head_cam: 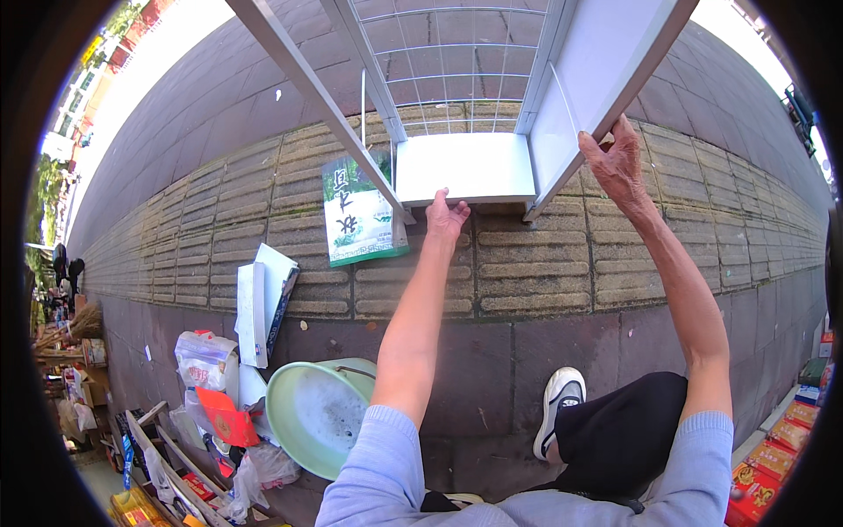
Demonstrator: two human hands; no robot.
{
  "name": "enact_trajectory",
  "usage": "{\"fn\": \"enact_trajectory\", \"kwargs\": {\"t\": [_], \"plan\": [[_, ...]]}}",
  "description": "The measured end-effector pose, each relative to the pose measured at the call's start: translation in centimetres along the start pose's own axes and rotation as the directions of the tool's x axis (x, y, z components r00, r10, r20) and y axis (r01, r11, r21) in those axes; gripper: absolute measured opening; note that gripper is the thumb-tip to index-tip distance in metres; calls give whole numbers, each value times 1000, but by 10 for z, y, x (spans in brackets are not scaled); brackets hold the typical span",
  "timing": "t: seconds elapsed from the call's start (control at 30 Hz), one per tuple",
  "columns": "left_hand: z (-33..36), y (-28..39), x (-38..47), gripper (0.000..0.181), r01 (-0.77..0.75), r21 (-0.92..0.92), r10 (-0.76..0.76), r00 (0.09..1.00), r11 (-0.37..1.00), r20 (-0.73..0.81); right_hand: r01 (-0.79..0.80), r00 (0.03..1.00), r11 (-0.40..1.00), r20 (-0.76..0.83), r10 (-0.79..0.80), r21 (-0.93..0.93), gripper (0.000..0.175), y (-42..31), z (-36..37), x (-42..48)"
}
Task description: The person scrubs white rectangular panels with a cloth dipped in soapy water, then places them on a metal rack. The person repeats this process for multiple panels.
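Note:
A metal rack frame (319, 112) stands before me on the pavement, with a white wire grid (454, 79) across its back. Low inside it sits a white shelf board (464, 165). My left hand (449, 217) grips the board's front edge, thumb on top and fingers curled at the edge. On the right side, a white panel (596, 72) is bordered by a metal post (632, 85). My right hand (616, 165) clasps that post, its fingertips partly hidden behind it. A printed plastic bag (365, 224) lies against the rack's left front foot.
A green bucket (283, 421) of sudsy water stands at my left. Behind it are white boards (251, 316), plastic bags (257, 471) and a red packet (227, 416). Wooden slats (174, 454) lie lower left. Red boxes (757, 487) line the lower right; ridged paving (533, 263) runs across.

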State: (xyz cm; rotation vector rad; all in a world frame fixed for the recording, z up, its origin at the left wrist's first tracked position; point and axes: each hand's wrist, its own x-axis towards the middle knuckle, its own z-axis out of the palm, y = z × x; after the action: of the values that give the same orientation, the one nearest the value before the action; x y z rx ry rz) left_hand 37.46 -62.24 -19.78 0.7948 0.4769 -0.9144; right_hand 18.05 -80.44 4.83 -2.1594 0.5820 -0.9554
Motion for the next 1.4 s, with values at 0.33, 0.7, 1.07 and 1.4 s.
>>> {"fn": "enact_trajectory", "kwargs": {"t": [0.33,0.7,1.07,1.4], "plan": [[-2,2,4,49,28,-16,-28,1000,999,-7,15,1000,1000,21,-16,21,40,-10,-1,0],[5,6,3,48,17,-6,-18,998,1000,-63,4,1000,1000,29,-5,26,43,-5,-1,-2],[8,9,-8,45,2,110,-1,1000,994,-17,40,999,997,31,-42,67,41,-4,-1,-2],[51,35,-24,52,12,158,-2,998,987,-64,195,977,959,-45,-209,-206,34,-30,-18,-24]]}}
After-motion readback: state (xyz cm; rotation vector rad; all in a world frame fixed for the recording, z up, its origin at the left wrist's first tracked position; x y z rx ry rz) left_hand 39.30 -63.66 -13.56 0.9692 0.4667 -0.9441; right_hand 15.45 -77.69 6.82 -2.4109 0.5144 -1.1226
